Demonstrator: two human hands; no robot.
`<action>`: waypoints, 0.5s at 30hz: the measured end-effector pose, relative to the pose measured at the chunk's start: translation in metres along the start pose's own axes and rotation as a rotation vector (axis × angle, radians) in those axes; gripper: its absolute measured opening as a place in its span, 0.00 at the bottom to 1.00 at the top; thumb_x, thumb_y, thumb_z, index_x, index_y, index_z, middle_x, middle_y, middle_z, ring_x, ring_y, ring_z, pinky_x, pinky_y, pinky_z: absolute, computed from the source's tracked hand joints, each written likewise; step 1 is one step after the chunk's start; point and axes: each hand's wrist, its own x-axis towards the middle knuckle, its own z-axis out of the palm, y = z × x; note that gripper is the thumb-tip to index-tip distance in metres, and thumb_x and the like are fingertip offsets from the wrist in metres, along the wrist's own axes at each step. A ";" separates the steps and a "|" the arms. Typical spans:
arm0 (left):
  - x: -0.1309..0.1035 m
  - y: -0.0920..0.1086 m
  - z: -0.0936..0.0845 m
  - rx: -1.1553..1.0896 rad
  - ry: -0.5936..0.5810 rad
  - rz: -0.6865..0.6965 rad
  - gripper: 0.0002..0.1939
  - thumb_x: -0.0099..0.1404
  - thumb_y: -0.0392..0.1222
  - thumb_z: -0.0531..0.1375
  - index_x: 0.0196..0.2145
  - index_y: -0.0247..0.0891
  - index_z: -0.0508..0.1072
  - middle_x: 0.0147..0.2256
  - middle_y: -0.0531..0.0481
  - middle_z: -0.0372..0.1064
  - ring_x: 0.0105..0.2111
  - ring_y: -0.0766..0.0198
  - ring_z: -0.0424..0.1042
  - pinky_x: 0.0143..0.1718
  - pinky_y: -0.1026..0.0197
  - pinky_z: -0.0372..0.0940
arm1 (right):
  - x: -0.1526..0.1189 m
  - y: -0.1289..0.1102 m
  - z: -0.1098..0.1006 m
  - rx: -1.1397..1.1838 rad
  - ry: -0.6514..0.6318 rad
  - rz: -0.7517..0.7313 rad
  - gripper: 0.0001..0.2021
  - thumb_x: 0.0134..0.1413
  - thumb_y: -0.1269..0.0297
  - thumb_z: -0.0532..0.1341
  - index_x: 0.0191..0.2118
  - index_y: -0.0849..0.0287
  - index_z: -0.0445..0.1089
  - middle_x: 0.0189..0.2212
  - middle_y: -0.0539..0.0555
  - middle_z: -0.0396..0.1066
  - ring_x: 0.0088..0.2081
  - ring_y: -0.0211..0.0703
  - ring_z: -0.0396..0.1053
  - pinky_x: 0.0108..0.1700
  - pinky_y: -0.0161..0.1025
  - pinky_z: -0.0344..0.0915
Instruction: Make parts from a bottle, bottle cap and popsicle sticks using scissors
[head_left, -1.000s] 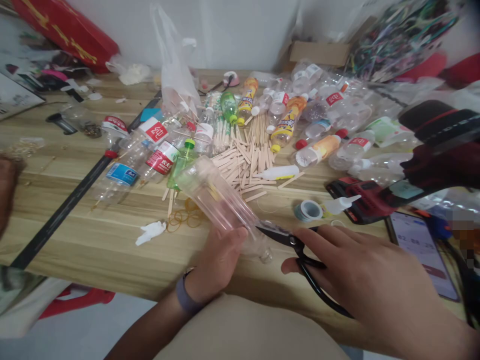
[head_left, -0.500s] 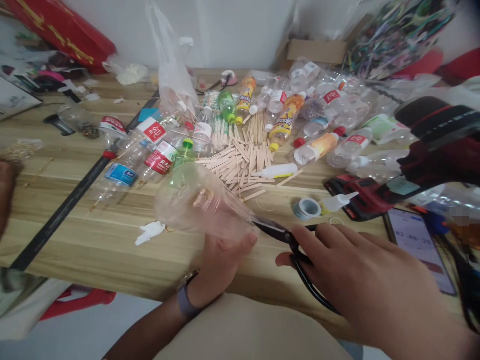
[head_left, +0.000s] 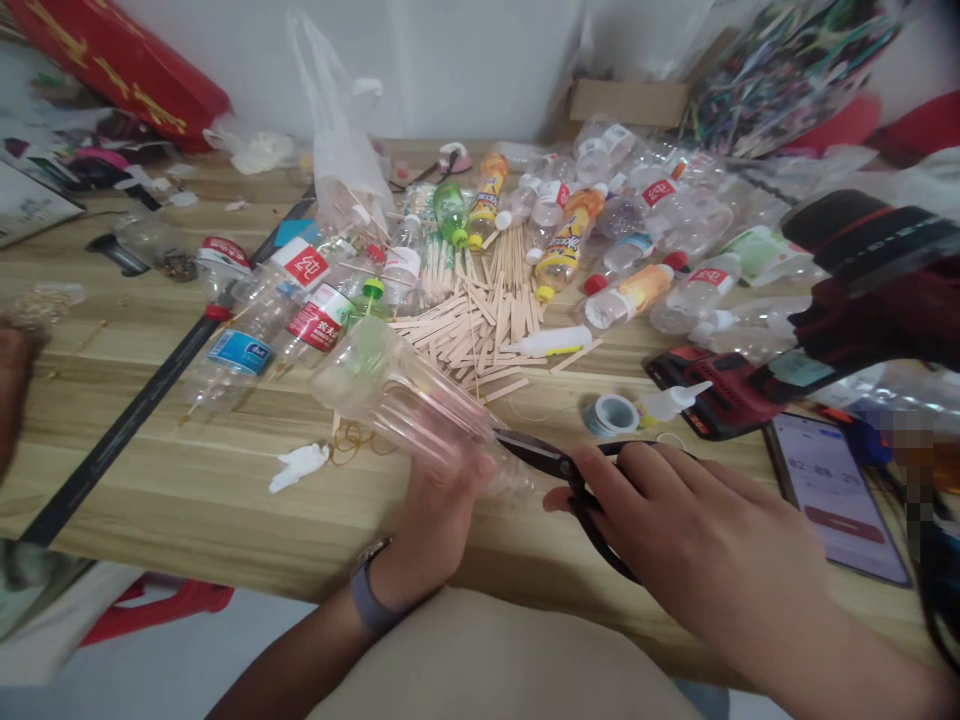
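Observation:
A clear, slightly pink plastic bottle (head_left: 420,395) lies tilted above the near part of the table, its wide end toward the upper left. My left hand (head_left: 442,505), with a watch on the wrist, is wrapped round its underside. My right hand (head_left: 675,520) is closed on the handles of black scissors (head_left: 536,455). The blades meet the bottle's right end, and clear plastic hangs just below them. How far the blades stand apart is hard to see.
Wooden sticks (head_left: 480,330) and many bottles (head_left: 562,245) cover the table (head_left: 225,500) beyond my hands. A red-black power drill (head_left: 750,390) and a phone (head_left: 840,500) lie right. A white glue bottle (head_left: 675,400) is near a tape roll (head_left: 613,414). Another person's hand (head_left: 15,390) shows far left.
The bottle has turned in my left hand and shows its ribbed side more sharply. The scissors and my right hand have shifted slightly left, and brown rings on the table have come into view.

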 end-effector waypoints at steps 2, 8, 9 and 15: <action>0.001 0.003 0.002 -0.119 -0.033 0.002 0.18 0.61 0.49 0.64 0.48 0.45 0.68 0.53 0.45 0.70 0.59 0.48 0.66 0.61 0.47 0.61 | 0.000 0.000 0.002 0.002 -0.001 -0.005 0.20 0.74 0.59 0.47 0.39 0.58 0.75 0.22 0.51 0.61 0.26 0.45 0.59 0.30 0.40 0.44; 0.006 0.007 0.002 -0.275 -0.073 -0.008 0.15 0.60 0.48 0.66 0.44 0.45 0.71 0.44 0.49 0.72 0.49 0.53 0.70 0.56 0.51 0.64 | -0.001 0.001 0.012 0.057 0.007 -0.012 0.24 0.75 0.56 0.45 0.34 0.57 0.73 0.21 0.50 0.62 0.23 0.42 0.61 0.30 0.40 0.47; 0.008 0.007 0.002 -0.286 -0.078 -0.011 0.15 0.60 0.48 0.66 0.44 0.45 0.72 0.42 0.50 0.72 0.46 0.55 0.70 0.53 0.53 0.66 | -0.002 0.002 0.014 0.084 -0.003 -0.006 0.25 0.75 0.54 0.45 0.34 0.57 0.74 0.21 0.49 0.62 0.22 0.42 0.61 0.29 0.40 0.47; 0.018 0.009 -0.001 -0.377 -0.081 -0.111 0.19 0.55 0.49 0.68 0.44 0.46 0.74 0.36 0.51 0.72 0.35 0.59 0.70 0.38 0.57 0.66 | -0.002 0.001 0.026 0.354 -0.079 0.095 0.30 0.71 0.41 0.43 0.37 0.56 0.73 0.23 0.47 0.71 0.21 0.39 0.69 0.25 0.38 0.51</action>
